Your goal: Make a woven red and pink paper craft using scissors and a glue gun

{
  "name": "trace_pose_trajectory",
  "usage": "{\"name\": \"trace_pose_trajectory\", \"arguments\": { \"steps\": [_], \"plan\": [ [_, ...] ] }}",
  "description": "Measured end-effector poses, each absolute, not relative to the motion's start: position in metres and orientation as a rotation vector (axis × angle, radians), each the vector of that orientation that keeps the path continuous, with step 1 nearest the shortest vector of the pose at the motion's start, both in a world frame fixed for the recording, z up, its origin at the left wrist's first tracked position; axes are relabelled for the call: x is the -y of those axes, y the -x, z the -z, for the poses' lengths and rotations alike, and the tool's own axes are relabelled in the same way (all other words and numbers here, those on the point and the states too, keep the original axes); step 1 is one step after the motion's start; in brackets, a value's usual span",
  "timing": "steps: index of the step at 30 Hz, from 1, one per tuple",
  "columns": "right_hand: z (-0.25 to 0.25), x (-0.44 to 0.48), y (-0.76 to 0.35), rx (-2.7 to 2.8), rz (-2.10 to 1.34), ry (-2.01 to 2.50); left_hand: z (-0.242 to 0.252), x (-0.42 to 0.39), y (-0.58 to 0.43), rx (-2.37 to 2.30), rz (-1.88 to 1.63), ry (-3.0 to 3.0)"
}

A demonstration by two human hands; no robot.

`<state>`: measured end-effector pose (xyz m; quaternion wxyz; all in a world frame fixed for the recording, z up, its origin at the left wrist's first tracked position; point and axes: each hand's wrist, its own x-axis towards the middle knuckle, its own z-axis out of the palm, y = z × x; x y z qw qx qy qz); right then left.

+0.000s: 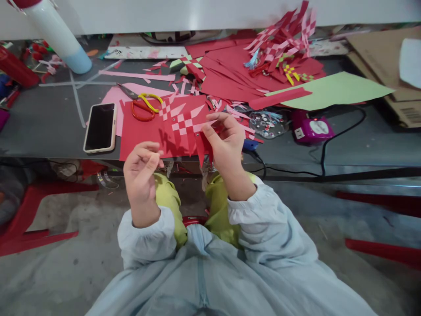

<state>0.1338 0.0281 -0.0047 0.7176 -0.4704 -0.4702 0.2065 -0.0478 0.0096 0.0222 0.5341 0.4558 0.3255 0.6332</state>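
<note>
My right hand (226, 139) is closed, with thumb and finger pinching a woven red-and-pink checkered paper piece (183, 124). Pink strip ends stick out of the weave, and pointed red ends hang near the table edge. My left hand (142, 169) hovers in front of the table edge, fingers curled and thumb pressed to them; whatever they hold, if anything, is too small to see. Under the woven piece lies a red paper sheet (138, 131), with another small checkered weave (165, 109) on it. Scissors (144, 105) with one red and one yellow handle rest at the sheet's top.
Left of the sheet lies a phone (100, 127). A white-and-blue bottle (61, 39) stands at the back left. Behind are red paper sheets (226, 70) and a woven pile (286, 35). Right are green paper (335, 90), a purple box (311, 127) with a cable, and cardboard (378, 52).
</note>
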Motion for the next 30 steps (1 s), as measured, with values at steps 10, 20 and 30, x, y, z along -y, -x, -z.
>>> {"name": "trace_pose_trajectory", "arguments": {
  "steps": [10,20,30],
  "plan": [
    [0.003,-0.028,-0.127,1.023,-0.494,1.034,-0.019,-0.008,0.047,-0.925,-0.981,-1.193],
    [-0.005,-0.021,-0.115,1.134,-0.466,1.013,-0.009,-0.008,0.002,-1.051,-1.1,-0.964],
    [-0.001,-0.025,-0.117,1.074,-0.393,0.977,-0.007,-0.008,-0.001,-1.09,-1.215,-0.885]
  ]
}}
